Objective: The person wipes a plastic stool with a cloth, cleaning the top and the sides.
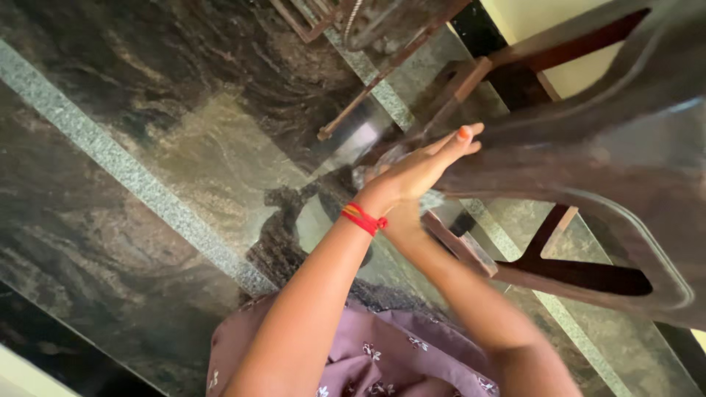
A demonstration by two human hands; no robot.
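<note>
My left hand [415, 170] is stretched out flat with its fingers straight and together, and one orange-painted nail shows at the tip. A red thread [363, 218] is tied around its wrist. The fingertips lie at the edge of a large dark brown glossy piece of furniture [625, 154] and hold nothing I can see. My right forearm [471, 301] runs up from the lower right and passes behind the left wrist. The right hand itself is hidden behind the left hand, and motion blur smears it.
The floor is polished dark granite [147, 169] crossed by lighter speckled grey bands [125, 173]. Brown wooden legs and rails [559, 272] show under the furniture. A thin-framed stand [368, 81] is at the top. My purple flowered garment [382, 360] fills the bottom.
</note>
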